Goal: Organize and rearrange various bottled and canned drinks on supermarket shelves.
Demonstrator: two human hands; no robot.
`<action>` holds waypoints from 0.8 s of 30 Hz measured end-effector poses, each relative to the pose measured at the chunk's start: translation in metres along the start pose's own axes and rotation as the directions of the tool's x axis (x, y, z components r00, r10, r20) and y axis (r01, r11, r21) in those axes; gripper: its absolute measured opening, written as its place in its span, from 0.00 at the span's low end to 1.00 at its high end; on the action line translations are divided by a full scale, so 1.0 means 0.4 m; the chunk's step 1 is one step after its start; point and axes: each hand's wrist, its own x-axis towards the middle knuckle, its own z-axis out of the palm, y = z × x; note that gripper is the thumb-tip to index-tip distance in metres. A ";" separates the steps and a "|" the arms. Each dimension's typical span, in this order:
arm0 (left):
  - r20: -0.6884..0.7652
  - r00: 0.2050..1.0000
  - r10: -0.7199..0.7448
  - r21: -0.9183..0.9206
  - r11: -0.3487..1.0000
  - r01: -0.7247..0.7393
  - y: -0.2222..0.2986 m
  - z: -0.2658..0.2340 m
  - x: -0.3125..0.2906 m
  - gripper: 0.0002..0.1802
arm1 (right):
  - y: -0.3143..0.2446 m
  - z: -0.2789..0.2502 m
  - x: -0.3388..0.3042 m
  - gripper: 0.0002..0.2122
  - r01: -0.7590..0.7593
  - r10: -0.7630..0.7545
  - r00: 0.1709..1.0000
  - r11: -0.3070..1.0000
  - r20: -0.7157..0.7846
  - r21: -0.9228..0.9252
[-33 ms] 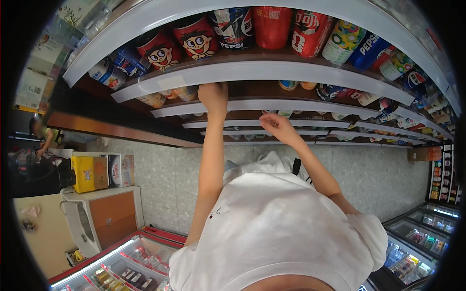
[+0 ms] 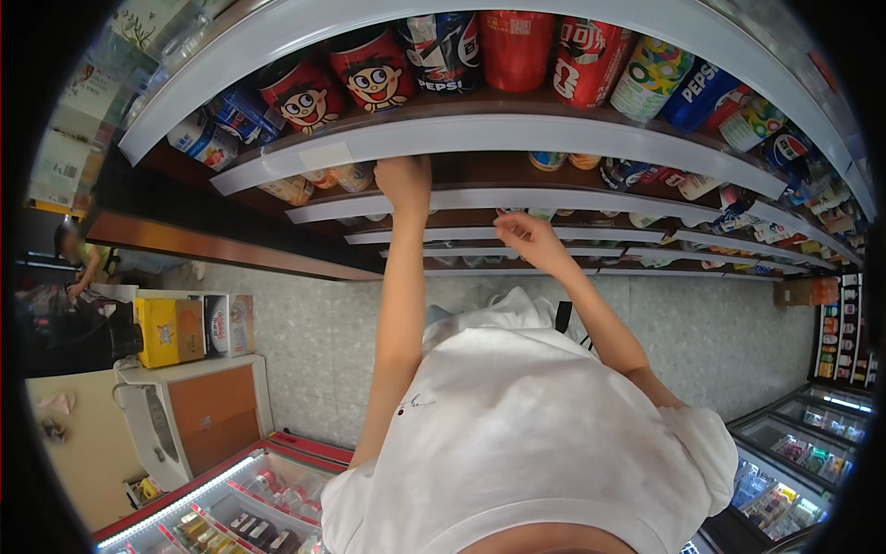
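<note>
My left hand (image 2: 403, 182) reaches in under the white lip of the upper shelf (image 2: 461, 136), into the tier below it. Its fingers are hidden behind that lip, so what they touch cannot be seen. Just left of it stand several pale, orange-toned cans (image 2: 353, 176). My right hand (image 2: 529, 235) hovers by the edge of a lower shelf (image 2: 544, 200), fingers loosely bent and apart, with nothing visible in it. Right of my left hand, a dark stretch of shelf board (image 2: 475, 171) shows before a blue-and-yellow can (image 2: 547, 162).
The upper tier holds red cartoon-face cans (image 2: 372, 78), a black-and-white can (image 2: 441, 54) and red cans (image 2: 519, 51). Behind me are a lit, red-edged cooler (image 2: 221, 499) and dark glass-door coolers (image 2: 784, 452). Boxes (image 2: 171, 331) and another person (image 2: 88, 258) are at left.
</note>
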 end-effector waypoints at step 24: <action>0.396 0.917 -0.048 -0.609 0.733 0.302 -0.070 -0.127 -0.127 0.14 | -0.083 -0.098 0.172 0.31 -0.046 -0.550 0.565 0.724 -0.615 -0.689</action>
